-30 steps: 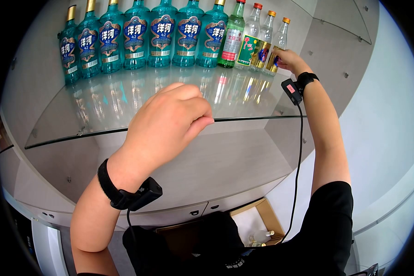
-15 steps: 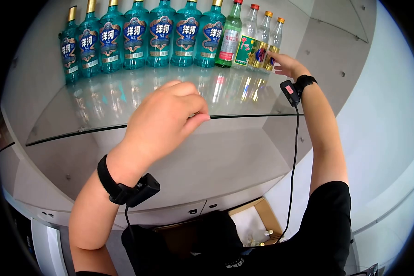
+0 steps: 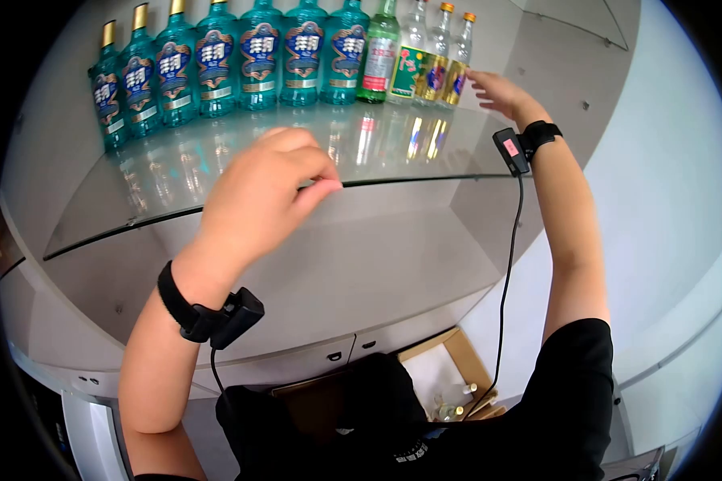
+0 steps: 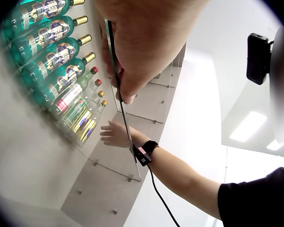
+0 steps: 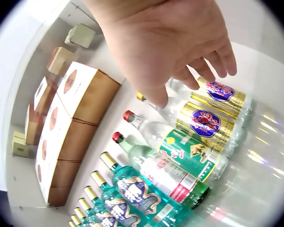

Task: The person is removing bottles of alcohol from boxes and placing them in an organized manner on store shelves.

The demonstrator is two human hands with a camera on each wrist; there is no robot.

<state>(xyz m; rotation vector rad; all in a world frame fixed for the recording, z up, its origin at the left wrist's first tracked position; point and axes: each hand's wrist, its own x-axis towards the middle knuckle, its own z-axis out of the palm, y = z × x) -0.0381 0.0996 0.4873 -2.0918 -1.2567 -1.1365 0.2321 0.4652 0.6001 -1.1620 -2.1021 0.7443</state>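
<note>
On the glass shelf (image 3: 457, 148) stands a row of liquor bottles: several teal ones (image 3: 258, 52), a green bottle (image 3: 379, 60), a clear one with a green label (image 3: 407, 70), then two clear gold-labelled bottles (image 3: 457, 74) at the right end. My left hand (image 3: 265, 188) grips the shelf's front edge, which passes between thumb and fingers in the left wrist view. Beside the last gold-labelled bottle is my right hand (image 3: 503, 94), fingers loosely extended and spread. In the right wrist view its fingertips overlap that bottle's upper part; no bottle is held.
Below the glass is a wide cabinet top (image 3: 361, 256). An open cardboard box (image 3: 461, 349) with small clear bottles (image 3: 449, 411) sits low in front. White-and-brown cartons (image 5: 80, 94) show through the glass. A black cable (image 3: 505, 297) hangs from the right wrist camera.
My right hand has let go of the end gold-labelled bottle and drawn slightly right of it, its fingers straightening. The left hand stays at the shelf edge while the head view shifts.
</note>
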